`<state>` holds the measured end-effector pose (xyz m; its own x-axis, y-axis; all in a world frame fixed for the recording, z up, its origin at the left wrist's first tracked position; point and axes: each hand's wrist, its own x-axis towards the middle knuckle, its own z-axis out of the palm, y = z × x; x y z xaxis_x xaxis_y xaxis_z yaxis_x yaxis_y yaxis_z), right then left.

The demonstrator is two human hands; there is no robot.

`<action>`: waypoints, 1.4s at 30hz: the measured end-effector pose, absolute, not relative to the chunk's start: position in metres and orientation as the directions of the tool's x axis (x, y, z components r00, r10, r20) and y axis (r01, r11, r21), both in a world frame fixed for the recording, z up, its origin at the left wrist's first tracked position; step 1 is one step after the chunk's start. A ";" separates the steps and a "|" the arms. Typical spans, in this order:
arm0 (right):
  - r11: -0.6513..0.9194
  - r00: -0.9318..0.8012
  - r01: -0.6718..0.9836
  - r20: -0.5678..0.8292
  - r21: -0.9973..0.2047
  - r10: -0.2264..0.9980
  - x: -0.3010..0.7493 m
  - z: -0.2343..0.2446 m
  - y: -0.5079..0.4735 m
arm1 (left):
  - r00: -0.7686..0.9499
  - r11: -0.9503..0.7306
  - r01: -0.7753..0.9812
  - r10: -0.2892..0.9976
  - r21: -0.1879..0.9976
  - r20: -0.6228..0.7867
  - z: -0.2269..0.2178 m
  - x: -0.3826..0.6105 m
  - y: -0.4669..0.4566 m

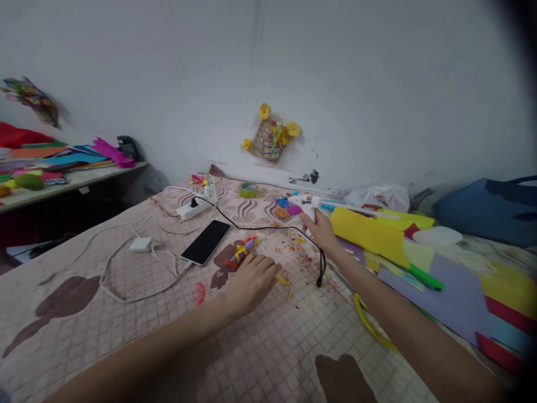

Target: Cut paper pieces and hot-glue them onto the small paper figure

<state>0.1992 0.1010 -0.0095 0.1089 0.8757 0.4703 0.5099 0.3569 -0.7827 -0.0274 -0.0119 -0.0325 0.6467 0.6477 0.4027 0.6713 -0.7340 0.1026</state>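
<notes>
My right hand (321, 228) is closed around the handle of a white glue gun (311, 211), with a pale glue stick (369, 210) reaching out to the right. My left hand (255, 278) rests palm down on the cloth-covered table, fingers loosely laid out. Just beyond it lies a small purple and orange paper craft piece (241, 253) wrapped with yellow strips. Yellow paper scraps (285, 280) are by the left fingertips; whether they touch cannot be made out. A black cord (268, 228) runs across the table to near my right wrist.
A phone (206, 242), a white power strip (193, 209), a charger (141, 244) and cables occupy the left. Green tape (248, 190) sits at the back. Coloured sheets (444, 296) and a green marker (425, 276) lie right, below a blue bag (482, 210). Paper bits (300, 253) litter the middle.
</notes>
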 end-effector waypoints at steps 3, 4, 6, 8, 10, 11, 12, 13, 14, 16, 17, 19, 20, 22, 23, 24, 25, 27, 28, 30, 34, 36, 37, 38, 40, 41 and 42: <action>0.386 0.046 0.576 0.500 -0.720 0.865 0.182 -0.014 0.134 | 0.590 -0.699 0.697 0.685 0.158 0.427 -0.035 -0.049 -0.011; 0.391 0.020 0.596 0.499 -0.702 0.866 0.175 -0.016 0.145 | 0.580 -0.694 0.699 0.691 0.173 0.432 -0.036 -0.055 -0.010; 0.396 -0.030 0.632 0.489 -0.667 0.872 0.159 -0.021 0.163 | 0.555 -0.684 0.701 0.701 0.202 0.448 -0.042 -0.063 -0.008; 0.398 -0.077 0.666 0.472 -0.631 0.878 0.142 -0.028 0.180 | 0.529 -0.675 0.702 0.709 0.229 0.466 -0.047 -0.067 -0.007; 0.398 -0.124 0.696 0.446 -0.598 0.886 0.127 -0.035 0.194 | 0.520 -0.675 0.694 0.710 0.249 0.476 -0.052 -0.067 -0.007; 0.399 -0.148 0.708 0.429 -0.583 0.891 0.120 -0.039 0.201 | 0.520 -0.681 0.685 0.706 0.259 0.481 -0.053 -0.067 -0.007; 0.401 -0.174 0.716 0.410 -0.571 0.895 0.114 -0.043 0.207 | 0.524 -0.690 0.672 0.700 0.271 0.485 -0.054 -0.067 -0.008; 0.404 -0.202 0.722 0.388 -0.561 0.899 0.109 -0.047 0.212 | 0.526 -0.699 0.656 0.694 0.285 0.492 -0.054 -0.067 -0.009; 0.407 -0.230 0.727 0.362 -0.553 0.903 0.105 -0.051 0.217 | 0.529 -0.708 0.639 0.688 0.301 0.497 -0.054 -0.067 -0.010; 0.409 -0.280 0.736 0.307 -0.539 0.909 0.099 -0.059 0.225 | 0.532 -0.723 0.606 0.678 0.332 0.506 -0.054 -0.066 -0.013; 0.406 -0.297 0.744 0.282 -0.531 0.912 0.097 -0.062 0.228 | 0.538 -0.731 0.590 0.672 0.343 0.509 -0.053 -0.066 -0.015; 0.392 -0.304 0.765 0.249 -0.510 0.919 0.094 -0.068 0.233 | 0.555 -0.751 0.560 0.654 0.350 0.514 -0.053 -0.065 -0.017; 0.382 -0.299 0.778 0.242 -0.498 0.923 0.093 -0.069 0.234 | 0.568 -0.762 0.545 0.643 0.351 0.514 -0.053 -0.064 -0.018; 0.364 -0.280 0.802 0.240 -0.473 0.929 0.092 -0.072 0.235 | 0.589 -0.778 0.520 0.625 0.352 0.512 -0.054 -0.062 -0.019; 0.357 -0.273 0.813 0.242 -0.460 0.931 0.091 -0.072 0.235 | 0.597 -0.784 0.510 0.619 0.355 0.511 -0.054 -0.061 -0.019; 0.353 -0.267 0.821 0.243 -0.449 0.932 0.091 -0.072 0.235 | 0.601 -0.788 0.501 0.614 0.358 0.511 -0.054 -0.061 -0.020; 0.349 -0.263 0.829 0.246 -0.437 0.933 0.091 -0.072 0.234 | 0.600 -0.791 0.494 0.611 0.362 0.516 -0.054 -0.060 -0.020; 0.345 -0.258 0.841 0.252 -0.416 0.933 0.091 -0.071 0.232 | 0.595 -0.793 0.481 0.609 0.375 0.525 -0.055 -0.060 -0.020; 0.346 -0.258 0.845 0.255 -0.407 0.932 0.091 -0.071 0.231 | 0.591 -0.792 0.477 0.610 0.381 0.528 -0.056 -0.060 -0.020; 0.350 -0.261 0.851 0.262 -0.391 0.929 0.092 -0.071 0.229 | 0.587 -0.789 0.474 0.614 0.391 0.528 -0.057 -0.060 -0.020; 0.356 -0.266 0.862 0.276 -0.361 0.923 0.095 -0.072 0.227 | 0.596 -0.788 0.473 0.615 0.393 0.516 -0.058 -0.058 -0.021; 0.358 -0.263 0.866 0.291 -0.349 0.920 0.096 -0.074 0.226 | 0.596 -0.793 0.466 0.609 0.393 0.523 -0.058 -0.057 -0.022; 0.358 -0.259 0.868 0.300 -0.345 0.918 0.097 -0.075 0.225 | 0.595 -0.795 0.462 0.607 0.393 0.527 -0.058 -0.057 -0.022; 0.357 -0.254 0.869 0.309 -0.343 0.916 0.097 -0.076 0.224 | 0.594 -0.796 0.460 0.606 0.394 0.529 -0.058 -0.056 -0.022; 0.354 -0.242 0.870 0.326 -0.344 0.914 0.096 -0.078 0.222 | 0.598 -0.796 0.460 0.606 0.394 0.525 -0.058 -0.056 -0.022; 0.353 -0.237 0.869 0.334 -0.347 0.912 0.096 -0.079 0.221 | 0.599 -0.795 0.462 0.607 0.393 0.523 -0.058 -0.056 -0.022; 0.354 -0.233 0.867 0.343 -0.349 0.910 0.095 -0.079 0.221 | 0.600 -0.794 0.463 0.608 0.393 0.520 -0.058 -0.057 -0.022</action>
